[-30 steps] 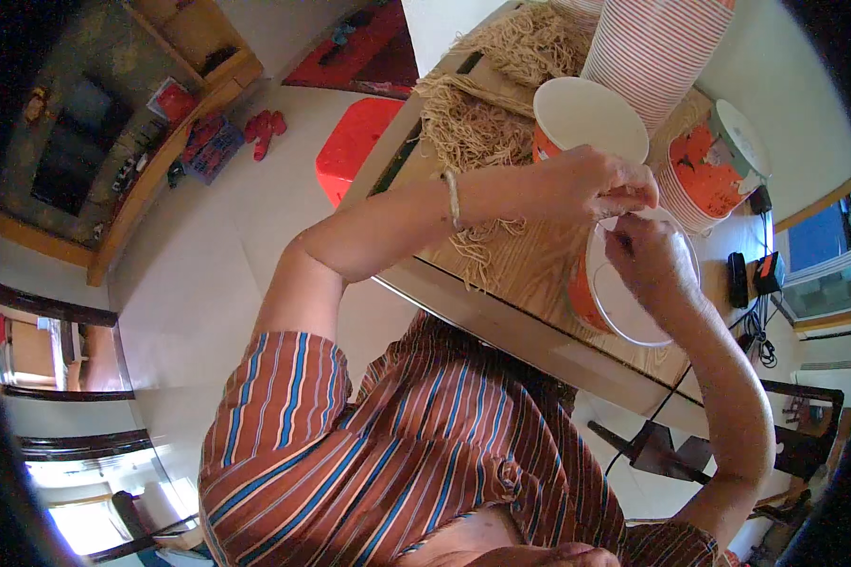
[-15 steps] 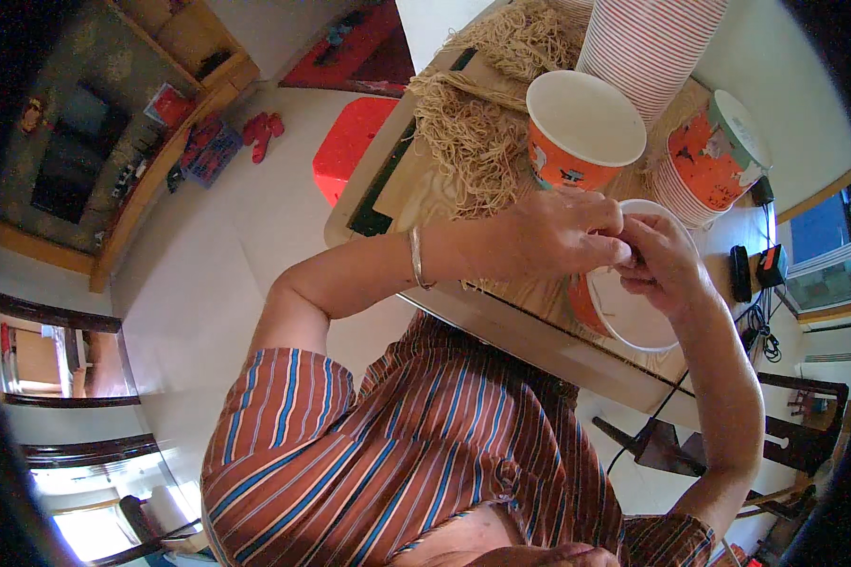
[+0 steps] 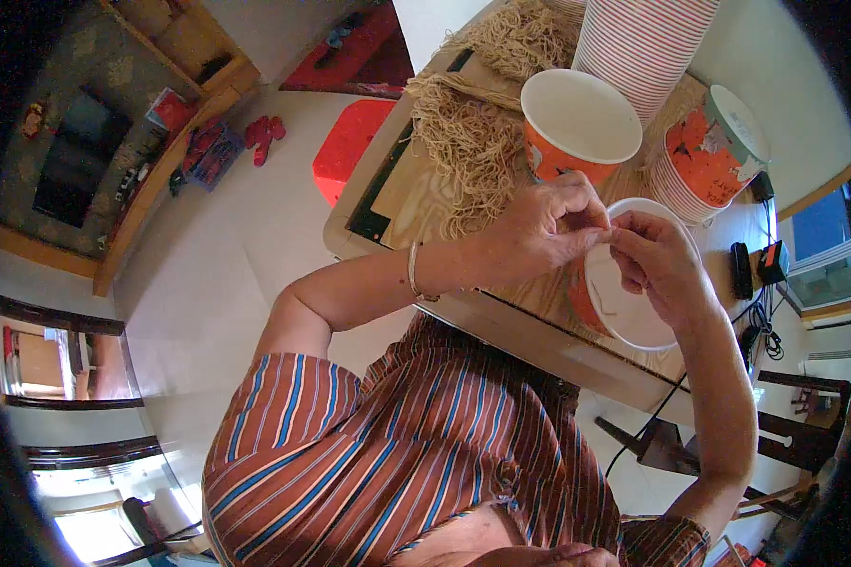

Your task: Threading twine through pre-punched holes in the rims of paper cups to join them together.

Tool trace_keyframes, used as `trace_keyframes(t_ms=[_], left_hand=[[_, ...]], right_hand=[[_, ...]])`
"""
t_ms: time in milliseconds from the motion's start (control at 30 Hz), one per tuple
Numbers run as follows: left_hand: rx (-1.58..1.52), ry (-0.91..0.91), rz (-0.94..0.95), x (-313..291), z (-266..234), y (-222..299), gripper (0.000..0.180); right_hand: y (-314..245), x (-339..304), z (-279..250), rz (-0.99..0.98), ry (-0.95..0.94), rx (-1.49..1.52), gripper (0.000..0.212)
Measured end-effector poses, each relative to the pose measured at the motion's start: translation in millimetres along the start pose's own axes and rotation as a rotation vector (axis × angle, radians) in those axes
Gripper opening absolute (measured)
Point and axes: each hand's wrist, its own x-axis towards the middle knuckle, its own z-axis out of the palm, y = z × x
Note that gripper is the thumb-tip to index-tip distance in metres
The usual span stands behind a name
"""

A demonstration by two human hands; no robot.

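My left hand (image 3: 550,225), with a bracelet at its wrist, meets my right hand (image 3: 664,260) over an orange paper tub (image 3: 645,326) with a white inside. Thumbs and fingertips are pinched together on both hands, touching each other; whatever lies between them is too small to make out. A thin pale strand (image 3: 603,300) shows against the tub's inside, and I cannot tell whether it hangs from my fingers. Just beyond my left hand stands another orange paper tub (image 3: 581,118), upright and wide-mouthed. Tangled beige noodle-like strands (image 3: 468,142) lie to its left.
A tall stack of paper tubs (image 3: 648,47) rises at the back of the wooden table (image 3: 411,203). To the right are more stacked orange tubs (image 3: 695,165), a black device (image 3: 740,271) and cables (image 3: 766,331). A red stool (image 3: 348,151) stands beyond the table's left edge.
My hands have drawn slightly apart, from overlapping to touching only at the fingertips. The thin strand against the tub's inside shows more plainly now.
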Motion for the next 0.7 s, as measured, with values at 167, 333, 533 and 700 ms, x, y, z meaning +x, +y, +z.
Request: trace_keyframes(t_ms=[167, 333, 533, 700], left_hand=[[-0.008, 0.088, -0.113, -2, 4, -3, 0.009], [0.054, 0.116, -0.122, 0, 5, -7, 0.011], [0.066, 0.086, -0.14, 3, 4, -12, 0.011], [0.123, -0.016, -0.043, 8, 0, -20, 0.017]], right_hand=[[2, 0, 2, -0.073, 0.022, -0.074, 0.013], [3, -1, 6, -0.092, 0.137, -0.227, 0.009], [17, 1, 6, -0.437, 0.258, -0.505, 0.007], [16, -1, 11, -0.573, 0.329, -0.643, 0.007]])
